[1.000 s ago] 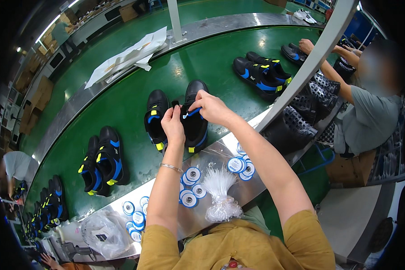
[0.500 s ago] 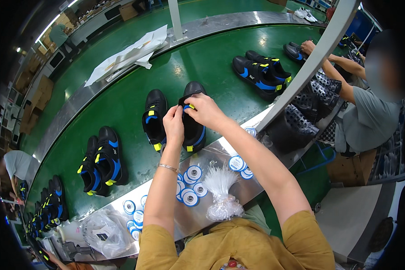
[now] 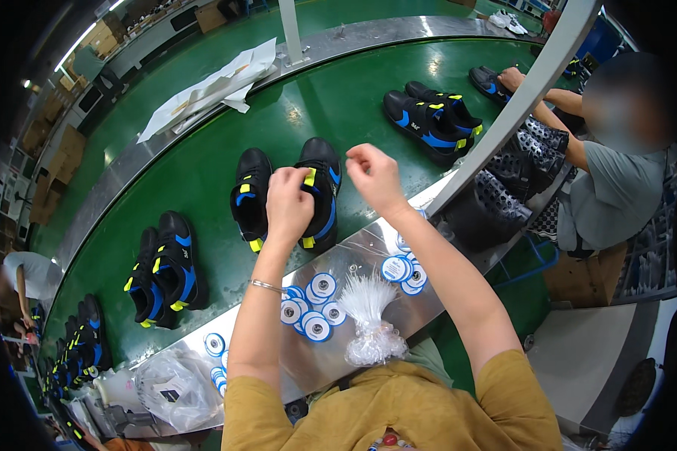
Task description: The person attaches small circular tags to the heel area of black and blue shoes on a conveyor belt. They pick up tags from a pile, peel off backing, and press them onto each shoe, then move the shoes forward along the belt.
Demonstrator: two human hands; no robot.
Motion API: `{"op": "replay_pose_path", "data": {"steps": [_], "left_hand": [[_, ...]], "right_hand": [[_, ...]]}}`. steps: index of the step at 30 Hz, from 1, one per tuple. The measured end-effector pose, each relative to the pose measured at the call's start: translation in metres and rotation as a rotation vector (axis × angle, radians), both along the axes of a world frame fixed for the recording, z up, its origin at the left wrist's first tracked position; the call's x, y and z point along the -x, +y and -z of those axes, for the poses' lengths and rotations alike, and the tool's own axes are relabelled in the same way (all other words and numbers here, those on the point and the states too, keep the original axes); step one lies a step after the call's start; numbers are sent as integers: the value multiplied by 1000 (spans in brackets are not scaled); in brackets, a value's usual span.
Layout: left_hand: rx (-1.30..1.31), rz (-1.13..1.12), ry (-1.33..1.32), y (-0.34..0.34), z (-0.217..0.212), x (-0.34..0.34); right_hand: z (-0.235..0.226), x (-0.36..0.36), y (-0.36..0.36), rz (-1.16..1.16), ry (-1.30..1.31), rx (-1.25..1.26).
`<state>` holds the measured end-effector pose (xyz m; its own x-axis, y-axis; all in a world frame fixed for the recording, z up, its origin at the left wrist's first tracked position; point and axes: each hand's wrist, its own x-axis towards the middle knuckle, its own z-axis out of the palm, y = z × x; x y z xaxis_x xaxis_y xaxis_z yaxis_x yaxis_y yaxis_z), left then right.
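Observation:
A pair of black shoes with blue and yellow trim stands on the green conveyor belt [image 3: 203, 161] in front of me. My left hand [image 3: 288, 204] is closed over the strap of the right shoe [image 3: 325, 159], next to the left shoe [image 3: 248, 188]. My right hand [image 3: 374, 177] hovers just right of that shoe with its fingers pinched together; anything between them is too thin to see. Below my hands, round blue-and-white tags [image 3: 314, 319] and a bundle of clear plastic ties [image 3: 368, 312] lie on the metal ledge [image 3: 353, 252].
More pairs of the same shoes stand on the belt at left [image 3: 162, 270] and upper right [image 3: 429, 116]. A seated person [image 3: 617, 195] works at the right behind a slanted metal post [image 3: 504, 113]. White sheets [image 3: 203, 90] lie far back. A plastic bag [image 3: 173, 387] sits lower left.
The shoes have travelled left with the belt. My right hand has pulled away from the right shoe toward the right, while my left hand has stayed on its strap.

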<state>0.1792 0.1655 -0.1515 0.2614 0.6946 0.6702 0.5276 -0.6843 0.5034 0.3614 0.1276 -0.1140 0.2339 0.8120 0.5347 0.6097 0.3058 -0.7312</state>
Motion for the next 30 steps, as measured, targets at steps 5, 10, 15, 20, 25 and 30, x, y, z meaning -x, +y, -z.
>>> {"op": "replay_pose_path", "data": {"steps": [5, 10, 15, 20, 25, 30], "left_hand": [[-124, -117, 181, 1, 2, -5], [-127, -98, -25, -18, 7, 8], [-94, -139, -183, -40, 12, 31], [-100, -161, -257, -51, 17, 44], [-101, -204, -289, -53, 23, 52], [-80, -228, -306, -55, 25, 57]], "right_hand": [[-10, 1, -3, -174, 556, 462], [-5, 15, 2, -348, 619, 414], [-11, 25, 3, -389, 541, 374], [6, 26, -7, -435, 466, 426], [23, 40, -14, -451, 421, 465], [38, 54, -15, -423, 376, 401]]}}
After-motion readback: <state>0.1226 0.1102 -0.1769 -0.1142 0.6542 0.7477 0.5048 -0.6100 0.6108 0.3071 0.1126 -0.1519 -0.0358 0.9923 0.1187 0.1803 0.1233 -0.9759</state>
